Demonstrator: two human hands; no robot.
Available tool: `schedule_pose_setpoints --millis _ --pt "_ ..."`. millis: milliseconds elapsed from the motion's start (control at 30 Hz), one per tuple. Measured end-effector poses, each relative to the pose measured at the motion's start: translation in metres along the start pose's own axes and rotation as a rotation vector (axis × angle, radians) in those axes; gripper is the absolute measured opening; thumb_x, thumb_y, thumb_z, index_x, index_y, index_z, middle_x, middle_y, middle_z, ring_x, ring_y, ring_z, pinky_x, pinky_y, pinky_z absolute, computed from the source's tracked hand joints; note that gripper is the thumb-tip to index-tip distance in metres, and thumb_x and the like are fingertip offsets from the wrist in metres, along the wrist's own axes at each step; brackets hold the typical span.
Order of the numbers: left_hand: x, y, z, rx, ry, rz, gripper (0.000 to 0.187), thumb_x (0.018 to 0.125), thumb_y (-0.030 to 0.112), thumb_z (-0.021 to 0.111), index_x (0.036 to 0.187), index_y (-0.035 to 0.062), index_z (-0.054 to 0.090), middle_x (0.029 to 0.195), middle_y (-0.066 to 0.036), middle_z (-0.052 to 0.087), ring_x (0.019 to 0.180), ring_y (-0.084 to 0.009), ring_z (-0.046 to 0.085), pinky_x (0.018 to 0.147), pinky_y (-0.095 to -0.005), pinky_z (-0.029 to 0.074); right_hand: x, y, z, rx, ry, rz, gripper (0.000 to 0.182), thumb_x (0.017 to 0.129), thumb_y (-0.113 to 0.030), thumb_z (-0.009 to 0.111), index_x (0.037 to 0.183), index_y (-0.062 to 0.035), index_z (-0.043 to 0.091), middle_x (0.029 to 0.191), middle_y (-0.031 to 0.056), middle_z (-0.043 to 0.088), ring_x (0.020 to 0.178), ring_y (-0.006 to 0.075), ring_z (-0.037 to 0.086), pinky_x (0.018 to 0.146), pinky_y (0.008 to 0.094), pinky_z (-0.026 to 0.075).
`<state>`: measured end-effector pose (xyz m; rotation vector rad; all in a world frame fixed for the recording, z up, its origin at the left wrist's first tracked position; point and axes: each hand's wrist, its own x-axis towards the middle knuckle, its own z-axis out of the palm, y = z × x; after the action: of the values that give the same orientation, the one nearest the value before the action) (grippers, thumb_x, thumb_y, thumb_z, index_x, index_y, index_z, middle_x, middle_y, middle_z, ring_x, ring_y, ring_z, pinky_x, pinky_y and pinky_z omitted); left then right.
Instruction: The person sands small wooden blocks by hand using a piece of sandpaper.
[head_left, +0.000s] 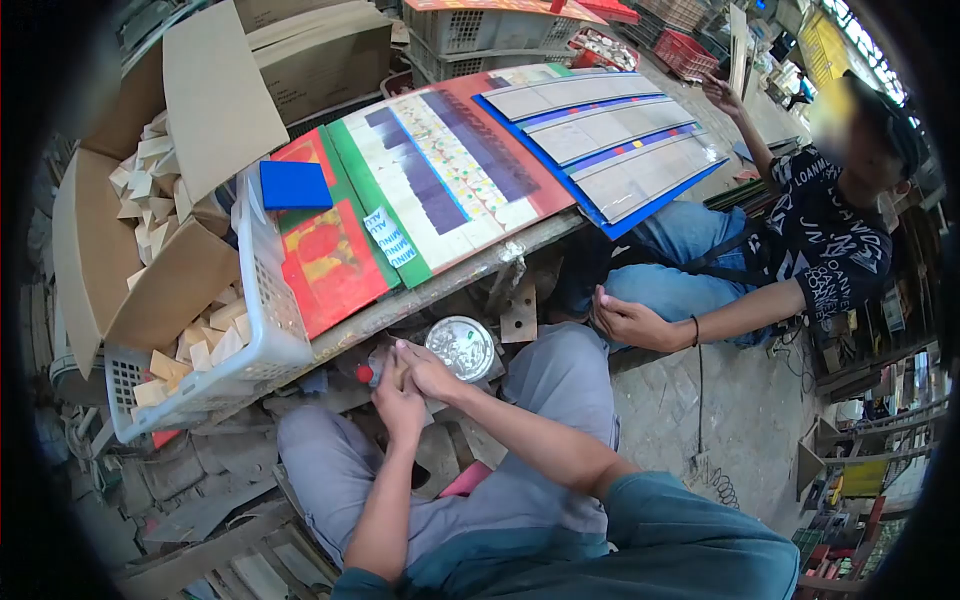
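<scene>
My left hand (399, 402) and my right hand (430, 372) are together above my lap, fingers closed and touching. Between them shows a small tan piece, partly hidden by the fingers; I cannot make out what it is. A round silvery lid or tin (460, 348) lies just right of my hands. Close on their left is a red round knob (364, 374) on something clear, partly hidden.
A low table with a painted board (440, 170) stands ahead, bearing a blue panel with grey strips (590, 125) and a blue square (296, 186). Wood blocks fill a carton (85, 240) and a white crate (275, 290) at left. A co-worker (830, 230) sits at right.
</scene>
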<state>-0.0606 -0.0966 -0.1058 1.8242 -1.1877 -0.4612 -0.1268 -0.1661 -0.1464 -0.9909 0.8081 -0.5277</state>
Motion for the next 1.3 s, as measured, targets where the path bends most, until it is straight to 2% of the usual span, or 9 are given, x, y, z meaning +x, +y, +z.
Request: schedule_pose_setpoints --millis 167,233,367,667,833,1100,1167,1233,1300 --pt "0.015 -0.009 -0.004 -0.039 0.062 -0.022 0.042 0.080 -0.004 0.054 0.122 -0.0022 0.051 0.111 -0.024 0.059 0.103 -0.0315 0.060 0.085 -0.0363 0.047 -0.009 -0.012 0.011 0.108 -0.041 -0.153 0.054 0.100 -0.033 0.029 0.136 0.0064 0.030 0.134 0.0137 0.041 0.123 0.0179 0.038 0.104 0.0271 0.028" --pt "0.025 0.009 -0.018 -0.040 0.013 -0.282 0.039 0.081 -0.004 0.053 0.120 -0.0032 0.052 0.108 -0.023 0.060 0.099 -0.0311 0.061 0.083 -0.0361 0.047 -0.016 -0.014 0.018 0.030 -0.058 -0.142 0.052 0.100 -0.033 0.029 0.136 0.0043 0.030 0.132 0.0132 0.043 0.121 0.0174 0.039 0.103 0.0278 0.029" --pt "0.002 -0.006 0.005 -0.052 0.039 0.121 0.042 0.081 -0.002 0.055 0.122 -0.0033 0.050 0.111 -0.024 0.059 0.104 -0.0308 0.059 0.088 -0.0361 0.045 -0.012 -0.015 0.007 0.080 0.046 -0.049 0.053 0.099 -0.034 0.032 0.135 0.0058 0.032 0.132 0.0143 0.043 0.121 0.0174 0.040 0.103 0.0283 0.030" --pt "0.015 -0.002 -0.002 -0.149 0.075 -0.114 0.038 0.083 0.001 0.057 0.120 -0.0014 0.052 0.107 -0.020 0.062 0.101 -0.0267 0.061 0.086 -0.0337 0.046 -0.006 -0.007 0.012 -0.040 0.023 -0.234 0.053 0.098 -0.034 0.035 0.132 0.0073 0.036 0.129 0.0145 0.046 0.117 0.0190 0.043 0.101 0.0279 0.031" --pt "0.005 0.010 0.004 -0.024 -0.029 0.231 0.047 0.079 -0.003 0.054 0.125 -0.0017 0.048 0.127 -0.021 0.049 0.120 -0.0338 0.046 0.098 -0.0380 0.038 -0.015 -0.038 -0.004 0.005 0.087 -0.185 0.037 0.098 -0.033 0.035 0.094 -0.0018 0.054 0.083 0.0017 0.056 0.076 0.0091 0.049 0.071 0.0260 0.043" --pt "0.017 -0.005 -0.001 -0.225 0.038 -0.082 0.042 0.080 -0.003 0.053 0.123 -0.0022 0.050 0.122 -0.022 0.053 0.116 -0.0306 0.051 0.096 -0.0357 0.040 -0.012 -0.017 0.004 -0.184 0.117 -0.237 0.042 0.097 -0.028 0.035 0.118 0.0058 0.050 0.111 0.0117 0.059 0.101 0.0156 0.052 0.091 0.0279 0.038" --pt "0.011 -0.014 0.007 -0.241 0.060 0.038 0.046 0.079 -0.004 0.055 0.125 0.0004 0.050 0.122 -0.020 0.054 0.116 -0.0274 0.052 0.096 -0.0339 0.040 -0.024 -0.044 0.009 -0.108 0.129 -0.095 0.044 0.096 -0.028 0.037 0.120 0.0069 0.049 0.110 0.0128 0.059 0.100 0.0165 0.052 0.090 0.0290 0.039" --pt "0.006 0.006 0.005 -0.352 0.022 0.051 0.051 0.077 -0.004 0.058 0.127 0.0029 0.049 0.123 -0.019 0.054 0.117 -0.0278 0.051 0.096 -0.0330 0.040 -0.018 -0.040 0.001 -0.410 0.241 -0.307 0.045 0.096 -0.029 0.038 0.121 0.0073 0.049 0.109 0.0133 0.059 0.100 0.0169 0.053 0.089 0.0296 0.040" --pt "0.009 0.015 -0.004 -0.255 0.012 0.080 0.050 0.077 -0.001 0.062 0.126 0.0040 0.049 0.121 -0.019 0.054 0.114 -0.0287 0.052 0.090 -0.0326 0.044 -0.022 -0.048 -0.001 -0.175 0.126 -0.162 0.047 0.096 -0.030 0.039 0.124 0.0072 0.046 0.114 0.0145 0.058 0.104 0.0176 0.052 0.092 0.0290 0.038"
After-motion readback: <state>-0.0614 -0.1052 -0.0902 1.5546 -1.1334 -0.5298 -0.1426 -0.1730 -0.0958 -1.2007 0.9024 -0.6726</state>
